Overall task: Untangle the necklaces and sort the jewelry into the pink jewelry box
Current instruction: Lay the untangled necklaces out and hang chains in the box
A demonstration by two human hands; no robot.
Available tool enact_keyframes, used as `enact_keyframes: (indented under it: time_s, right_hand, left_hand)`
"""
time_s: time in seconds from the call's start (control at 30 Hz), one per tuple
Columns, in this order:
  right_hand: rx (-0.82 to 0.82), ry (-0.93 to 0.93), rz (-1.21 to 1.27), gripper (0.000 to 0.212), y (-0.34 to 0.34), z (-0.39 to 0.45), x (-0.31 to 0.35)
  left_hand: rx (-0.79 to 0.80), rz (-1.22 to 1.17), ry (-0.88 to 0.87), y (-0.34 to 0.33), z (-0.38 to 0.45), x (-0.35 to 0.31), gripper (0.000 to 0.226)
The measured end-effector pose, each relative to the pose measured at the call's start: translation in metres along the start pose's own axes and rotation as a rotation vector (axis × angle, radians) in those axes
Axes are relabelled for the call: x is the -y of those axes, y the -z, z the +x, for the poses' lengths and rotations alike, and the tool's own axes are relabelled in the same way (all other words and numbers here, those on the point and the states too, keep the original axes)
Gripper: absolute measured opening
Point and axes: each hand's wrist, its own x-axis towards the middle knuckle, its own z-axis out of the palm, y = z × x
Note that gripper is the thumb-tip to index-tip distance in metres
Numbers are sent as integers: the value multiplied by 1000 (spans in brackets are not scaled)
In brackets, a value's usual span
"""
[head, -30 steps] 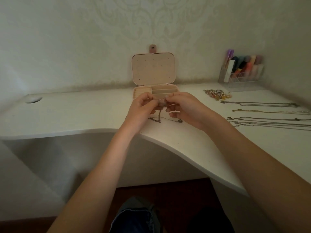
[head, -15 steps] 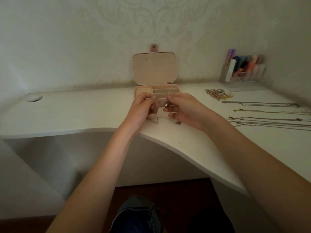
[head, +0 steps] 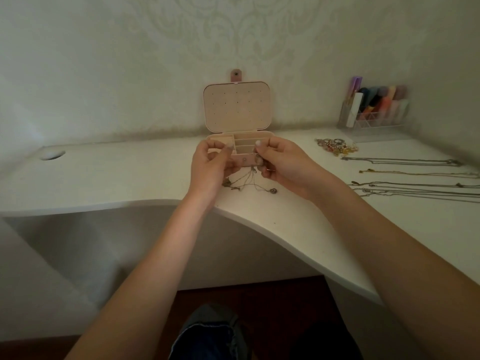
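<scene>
The pink jewelry box stands open against the wall, its lid upright and its compartments facing me. Just in front of it, my left hand and my right hand are raised a little above the white desk. Both pinch thin chains of a tangled clump of necklaces. The strands hang down from my fingers to the desk, with a small round pendant lying at the end. Several untangled necklaces lie stretched out in rows at the right.
A heap of small colourful jewelry lies right of the box. Behind it, in the corner, stands a clear organizer with cosmetics. A round cable hole is at the far left. The desk's front edge curves inward toward me.
My hands have drawn apart and risen slightly, spreading the tangled chains so that more strands hang visibly between them. The view has shifted a little.
</scene>
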Motion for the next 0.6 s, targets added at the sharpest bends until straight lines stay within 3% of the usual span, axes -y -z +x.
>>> enact_keyframes:
  time_s: [0.07,0.17,0.3,0.47,0.6]
  right_hand:
    - [-30,63,-70,12,2,0,0]
    - [-38,68,17,8,3,0,2]
    - [-25,3,175,9,3,-2,7]
    - [17,-100,374,24,10,-4,16]
    - [35,-131,532,12,16,-7,21]
  left_hand:
    - [31,-117,65,-2,0,-4,6]
    - [48,-315,201,-6,1,-13,8]
    - [62,-322,287,-12,7,-19,10]
    - [90,1,192,-10,4,-30,16]
    - [100,373,-3,-9,2,-35,25]
